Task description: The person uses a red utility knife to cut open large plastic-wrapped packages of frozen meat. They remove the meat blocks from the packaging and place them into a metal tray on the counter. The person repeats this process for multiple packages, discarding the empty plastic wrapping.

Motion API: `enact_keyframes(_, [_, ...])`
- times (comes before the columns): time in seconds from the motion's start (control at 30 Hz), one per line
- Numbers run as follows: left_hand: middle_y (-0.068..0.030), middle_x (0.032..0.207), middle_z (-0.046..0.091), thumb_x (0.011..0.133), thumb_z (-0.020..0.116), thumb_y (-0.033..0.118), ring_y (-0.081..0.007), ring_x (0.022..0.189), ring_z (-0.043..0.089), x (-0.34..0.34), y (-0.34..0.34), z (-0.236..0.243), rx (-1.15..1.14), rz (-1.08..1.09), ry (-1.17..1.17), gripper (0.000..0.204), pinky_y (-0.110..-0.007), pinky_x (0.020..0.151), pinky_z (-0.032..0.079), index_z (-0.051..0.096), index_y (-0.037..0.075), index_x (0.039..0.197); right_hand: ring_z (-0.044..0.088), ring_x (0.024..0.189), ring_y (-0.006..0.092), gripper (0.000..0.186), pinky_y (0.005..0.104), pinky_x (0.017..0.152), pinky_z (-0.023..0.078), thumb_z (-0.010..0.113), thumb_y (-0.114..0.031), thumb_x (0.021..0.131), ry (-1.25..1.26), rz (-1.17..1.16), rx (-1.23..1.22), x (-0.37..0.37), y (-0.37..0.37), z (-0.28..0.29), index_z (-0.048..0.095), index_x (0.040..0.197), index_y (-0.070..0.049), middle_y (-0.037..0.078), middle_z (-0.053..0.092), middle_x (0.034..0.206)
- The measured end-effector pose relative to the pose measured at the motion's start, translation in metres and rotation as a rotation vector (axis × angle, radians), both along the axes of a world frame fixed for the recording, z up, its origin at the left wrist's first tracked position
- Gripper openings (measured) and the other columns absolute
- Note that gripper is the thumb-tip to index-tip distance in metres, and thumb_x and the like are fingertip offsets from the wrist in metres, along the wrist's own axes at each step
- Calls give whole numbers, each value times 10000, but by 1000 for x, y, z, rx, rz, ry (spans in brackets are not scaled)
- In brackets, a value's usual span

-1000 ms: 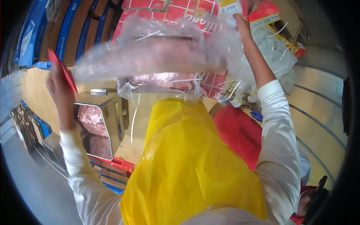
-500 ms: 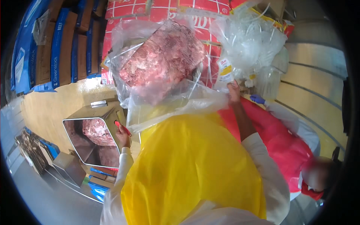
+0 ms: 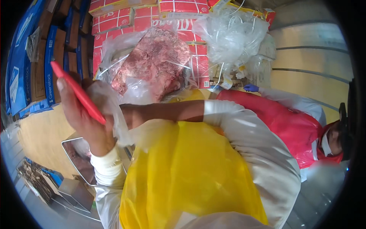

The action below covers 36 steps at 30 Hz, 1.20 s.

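My left hand (image 3: 84, 122) grips a red-handled tool (image 3: 81, 93), probably a cutter, held upright at the left. My right forearm (image 3: 167, 112) crosses my yellow apron (image 3: 194, 164) to the left hand, and my right hand is mostly hidden behind it and a bunched clear plastic sheet (image 3: 120, 126), which it appears to hold. Above, a pink block of meat (image 3: 152, 63) lies on clear plastic wrap over red boxes (image 3: 198, 65), with white straps across it.
Blue-and-brown boxes (image 3: 55, 65) are stacked at the left, above a steel bin (image 3: 74, 156) and flattened cardboard (image 3: 38, 179). Crumpled plastic (image 3: 236, 38) lies at the upper right. A co-worker in a red apron (image 3: 267, 118) with a blue-gloved hand (image 3: 250, 88) is at my right.
The clear plastic has come off the meat, exposing it, and moved to the lower left with my right hand, which crossed leftward. My left hand has risen with the red tool.
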<state>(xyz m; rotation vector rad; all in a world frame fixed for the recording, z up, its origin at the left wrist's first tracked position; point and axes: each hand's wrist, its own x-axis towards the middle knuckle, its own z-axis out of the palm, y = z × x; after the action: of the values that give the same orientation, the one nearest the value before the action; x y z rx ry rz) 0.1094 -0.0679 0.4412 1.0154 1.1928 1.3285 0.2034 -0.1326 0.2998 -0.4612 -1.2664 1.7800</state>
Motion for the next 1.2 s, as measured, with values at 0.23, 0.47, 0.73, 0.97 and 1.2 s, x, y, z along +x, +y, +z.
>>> enact_keyframes(0.23, [-18, 894, 638, 1064, 566, 383, -91, 862, 587, -25, 31, -38, 217, -111, 265, 366, -255, 733, 469, 676, 34, 1045, 680, 1133, 316, 482, 416, 987, 511, 652, -160, 797, -785, -481, -134, 74, 20, -30, 649, 1246, 17, 246, 685, 1254])
enact_keyframes(0.47, [-9, 821, 648, 1082, 536, 358, -83, 745, 554, -109, 17, -191, -83, -142, 503, 391, -269, 677, 441, 695, 9, 1009, 677, 980, 361, 303, 438, 905, 501, 671, -238, 918, -1288, -1880, 15, 430, -37, -14, 683, 1059, 31, 240, 716, 1023])
enact_keyframes(0.73, [-40, 658, 599, 1034, 584, 245, -112, 606, 547, -99, -51, -302, -229, -400, 820, 312, -319, 558, 447, 639, 34, 811, 600, 1180, 331, 385, 515, 1013, 414, 704, -208, 869, -1669, -1708, 169, 676, -49, -124, 643, 1240, -125, 132, 672, 1214])
enact_keyframes(0.97, [-114, 618, 605, 999, 581, 187, -216, 536, 611, -61, -105, -302, -194, -497, 1210, 257, -395, 516, 467, 619, 12, 813, 250, 1504, 522, 1320, 759, 1099, 287, 874, -534, 707, -1882, -947, -811, 677, -75, -322, -66, 1627, -436, 258, 104, 1694])
enact_keyframes(1.2, [-185, 951, 716, 986, 642, 284, -377, 849, 718, -72, -102, -349, -368, -75, 1232, 306, -474, 708, 541, 579, 48, 1171, 598, 1254, 362, 406, 437, 1088, 444, 714, -158, 929, -1368, -1579, 211, 459, -49, -270, 624, 1302, -26, 203, 617, 1345])
